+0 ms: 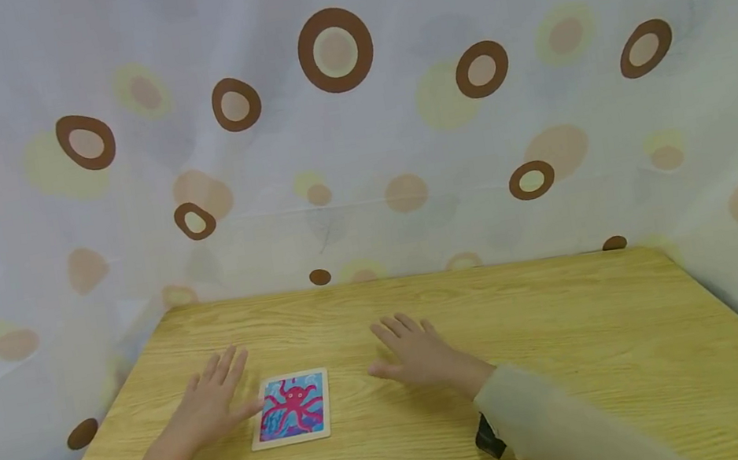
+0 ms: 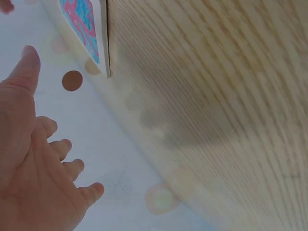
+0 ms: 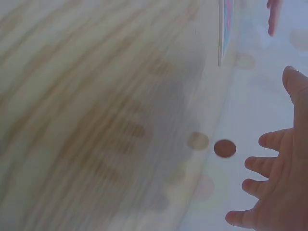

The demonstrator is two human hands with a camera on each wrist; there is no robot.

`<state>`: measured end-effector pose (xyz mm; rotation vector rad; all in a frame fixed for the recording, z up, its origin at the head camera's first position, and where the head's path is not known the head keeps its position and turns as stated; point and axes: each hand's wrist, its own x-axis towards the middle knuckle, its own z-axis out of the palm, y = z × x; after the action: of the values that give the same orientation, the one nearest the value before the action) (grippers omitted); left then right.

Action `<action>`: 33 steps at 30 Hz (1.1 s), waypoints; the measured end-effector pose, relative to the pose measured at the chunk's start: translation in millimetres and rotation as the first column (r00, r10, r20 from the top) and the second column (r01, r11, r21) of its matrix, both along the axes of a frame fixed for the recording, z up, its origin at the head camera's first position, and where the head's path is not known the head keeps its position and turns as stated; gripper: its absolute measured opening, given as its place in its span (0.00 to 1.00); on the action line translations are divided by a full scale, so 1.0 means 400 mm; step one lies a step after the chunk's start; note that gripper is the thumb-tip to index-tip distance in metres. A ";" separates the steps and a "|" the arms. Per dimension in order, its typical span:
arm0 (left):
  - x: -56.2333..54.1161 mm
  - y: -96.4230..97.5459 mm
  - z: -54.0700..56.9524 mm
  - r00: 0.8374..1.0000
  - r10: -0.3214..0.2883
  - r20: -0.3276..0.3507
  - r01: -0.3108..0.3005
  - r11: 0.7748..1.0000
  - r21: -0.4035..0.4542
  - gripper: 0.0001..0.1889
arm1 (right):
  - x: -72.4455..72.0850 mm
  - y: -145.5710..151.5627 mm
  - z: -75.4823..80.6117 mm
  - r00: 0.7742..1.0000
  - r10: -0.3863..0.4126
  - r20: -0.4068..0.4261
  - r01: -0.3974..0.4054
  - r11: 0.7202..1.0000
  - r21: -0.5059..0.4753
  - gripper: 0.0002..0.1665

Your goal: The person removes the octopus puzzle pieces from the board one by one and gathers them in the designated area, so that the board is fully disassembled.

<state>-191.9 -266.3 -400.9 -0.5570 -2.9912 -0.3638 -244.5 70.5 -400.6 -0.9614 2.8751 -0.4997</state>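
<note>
A flat square picture board with a pale border lies on the wooden table, printed with a pink octopus on blue. My left hand hovers just left of it, fingers spread, the thumb tip overlapping its left edge in the head view. Over the table to the board's right is my right hand, also with fingers apart and nothing in it. In the left wrist view, the board shows beyond the left thumb, and a hand shadow falls on the wood. The right wrist view catches only a thin slice of the board.
The wood-grain table stretches well to the right of both hands. A pale curtain with brown and yellow ring spots stands behind it and along both sides. Dark straps sit under the wrists at both sleeves.
</note>
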 end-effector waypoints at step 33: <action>0.000 0.000 -0.033 0.936 -0.124 0.330 0.132 0.991 -0.001 0.43 | 0.068 -0.229 -0.049 0.996 0.032 0.079 -0.051 0.967 0.250 0.43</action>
<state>-192.0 -266.3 -413.9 -0.7671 -3.2901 -0.4766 -217.1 -21.2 -420.1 -0.9361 2.7584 -0.1557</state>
